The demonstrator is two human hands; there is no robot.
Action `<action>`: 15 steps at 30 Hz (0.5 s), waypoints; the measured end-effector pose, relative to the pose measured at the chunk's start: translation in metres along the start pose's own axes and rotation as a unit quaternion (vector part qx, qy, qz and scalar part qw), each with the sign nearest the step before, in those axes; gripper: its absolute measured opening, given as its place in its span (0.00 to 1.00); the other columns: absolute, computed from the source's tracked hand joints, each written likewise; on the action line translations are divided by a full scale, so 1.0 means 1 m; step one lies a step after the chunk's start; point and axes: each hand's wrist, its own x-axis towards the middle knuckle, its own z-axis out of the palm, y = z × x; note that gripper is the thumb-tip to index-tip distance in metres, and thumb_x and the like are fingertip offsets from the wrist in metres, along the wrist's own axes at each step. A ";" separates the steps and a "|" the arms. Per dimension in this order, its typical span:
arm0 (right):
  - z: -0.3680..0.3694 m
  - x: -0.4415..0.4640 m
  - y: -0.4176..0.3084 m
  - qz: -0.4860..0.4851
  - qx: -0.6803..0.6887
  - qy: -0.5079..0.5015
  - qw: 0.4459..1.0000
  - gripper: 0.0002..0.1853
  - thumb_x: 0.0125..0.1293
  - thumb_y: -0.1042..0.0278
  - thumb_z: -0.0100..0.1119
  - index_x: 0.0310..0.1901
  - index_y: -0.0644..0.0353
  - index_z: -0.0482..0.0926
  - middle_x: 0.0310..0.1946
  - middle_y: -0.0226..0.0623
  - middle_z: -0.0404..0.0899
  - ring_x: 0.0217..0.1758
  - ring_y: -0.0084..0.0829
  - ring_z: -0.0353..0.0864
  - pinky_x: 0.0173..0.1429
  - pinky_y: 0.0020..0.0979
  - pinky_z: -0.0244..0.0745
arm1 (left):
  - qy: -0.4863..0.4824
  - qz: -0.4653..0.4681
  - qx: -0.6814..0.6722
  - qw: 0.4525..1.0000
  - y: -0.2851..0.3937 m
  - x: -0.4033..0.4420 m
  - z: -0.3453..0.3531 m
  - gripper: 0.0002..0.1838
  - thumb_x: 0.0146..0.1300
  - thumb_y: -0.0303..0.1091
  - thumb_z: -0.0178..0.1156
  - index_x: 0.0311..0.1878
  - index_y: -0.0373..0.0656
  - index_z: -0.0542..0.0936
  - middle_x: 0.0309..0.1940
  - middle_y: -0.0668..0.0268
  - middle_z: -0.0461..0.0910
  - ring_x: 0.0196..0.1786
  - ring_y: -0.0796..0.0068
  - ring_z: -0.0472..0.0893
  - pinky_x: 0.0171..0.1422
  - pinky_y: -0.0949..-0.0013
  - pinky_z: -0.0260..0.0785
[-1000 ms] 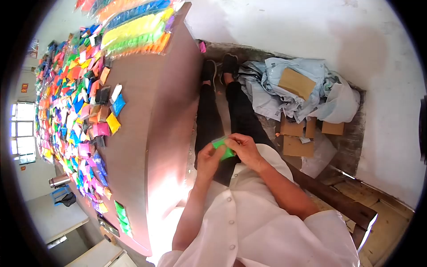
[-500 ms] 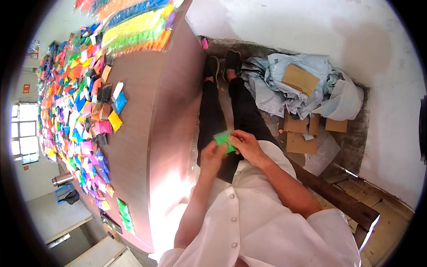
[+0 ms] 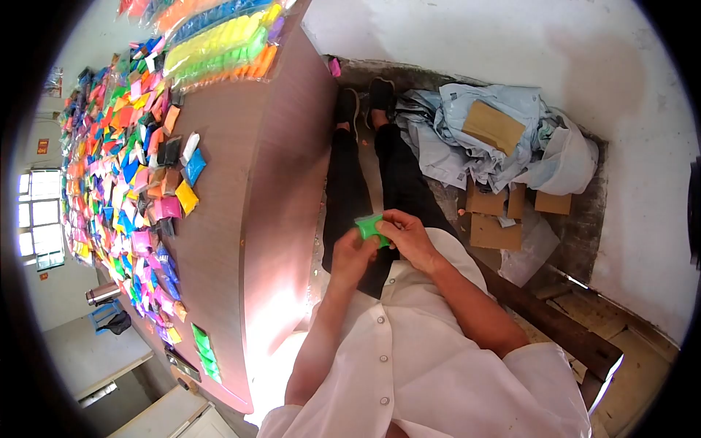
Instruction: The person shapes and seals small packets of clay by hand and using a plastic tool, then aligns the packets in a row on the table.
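A small bright green packet (image 3: pixel 371 228) is held between my two hands, above my lap. My left hand (image 3: pixel 353 252) has its fingers closed on the packet's lower left side. On the right side, my right hand (image 3: pixel 405 235) pinches it with thumb and fingers. To the left, a brown table (image 3: pixel 219 160) bears a large heap of small coloured packets (image 3: pixel 139 175). A strip of green packets (image 3: pixel 205 353) lies near the table's lower edge.
Clear bags of coloured pieces (image 3: pixel 226 44) lie at the table's far end. Beyond my legs to the right are grey plastic bags (image 3: pixel 456 117) and cardboard pieces (image 3: pixel 495 231) on the floor. A wooden bench (image 3: pixel 562 325) stands at the lower right.
Compared with a second ago, the view has shifted slightly. Both hands still hold the green packet, and my fingers have moved a little on it.
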 end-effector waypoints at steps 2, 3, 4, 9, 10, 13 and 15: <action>-0.001 0.002 0.005 -0.003 -0.040 0.000 0.999 0.13 0.72 0.67 0.65 0.50 0.68 0.85 0.40 0.30 0.85 0.42 0.19 0.81 0.47 0.23 0.76 | -0.003 -0.006 0.008 1.000 0.002 -0.001 -0.001 0.12 0.69 0.31 0.66 0.53 0.38 0.82 0.37 0.69 0.84 0.37 0.81 0.81 0.43 0.76 0.73; 0.000 0.001 0.004 -0.002 -0.040 0.000 0.999 0.13 0.72 0.67 0.65 0.50 0.68 0.85 0.40 0.30 0.85 0.42 0.19 0.81 0.47 0.23 0.76 | -0.011 -0.012 -0.023 1.000 0.000 -0.002 -0.002 0.13 0.69 0.31 0.66 0.54 0.37 0.82 0.38 0.69 0.84 0.37 0.81 0.81 0.44 0.76 0.73; 0.002 0.001 0.003 -0.014 -0.031 0.001 0.999 0.11 0.73 0.65 0.65 0.49 0.64 0.86 0.37 0.25 0.84 0.38 0.16 0.77 0.41 0.21 0.71 | -0.019 -0.018 -0.054 0.998 -0.001 -0.003 -0.002 0.14 0.69 0.30 0.66 0.55 0.37 0.81 0.38 0.69 0.84 0.38 0.81 0.81 0.45 0.76 0.73; 0.002 0.002 0.004 -0.041 -0.010 0.004 0.999 0.08 0.74 0.66 0.64 0.47 0.60 0.87 0.34 0.22 0.83 0.32 0.12 0.73 0.35 0.19 0.67 | -0.025 -0.021 -0.129 0.991 0.000 -0.009 0.006 0.16 0.69 0.30 0.66 0.58 0.37 0.80 0.42 0.68 0.85 0.40 0.80 0.81 0.47 0.75 0.75; 0.003 0.002 0.004 -0.036 -0.003 0.008 0.999 0.08 0.74 0.67 0.64 0.47 0.60 0.87 0.34 0.22 0.83 0.32 0.12 0.74 0.34 0.19 0.67 | -0.028 -0.021 -0.129 0.991 0.002 -0.009 0.007 0.16 0.69 0.30 0.66 0.58 0.38 0.80 0.43 0.68 0.85 0.40 0.80 0.82 0.47 0.74 0.75; -0.001 0.004 0.007 -0.036 -0.014 0.008 0.999 0.07 0.74 0.68 0.64 0.46 0.60 0.87 0.34 0.22 0.83 0.32 0.12 0.74 0.34 0.19 0.67 | -0.012 -0.054 -0.097 0.994 -0.005 -0.002 0.005 0.16 0.69 0.30 0.64 0.58 0.38 0.80 0.43 0.68 0.84 0.41 0.80 0.82 0.46 0.74 0.75; -0.002 0.004 0.010 -0.040 -0.032 0.004 0.999 0.06 0.74 0.68 0.65 0.46 0.60 0.86 0.34 0.23 0.83 0.32 0.12 0.75 0.34 0.19 0.67 | -0.015 -0.053 -0.101 0.993 -0.008 0.001 0.004 0.16 0.68 0.29 0.63 0.57 0.39 0.80 0.43 0.68 0.84 0.41 0.80 0.82 0.45 0.74 0.76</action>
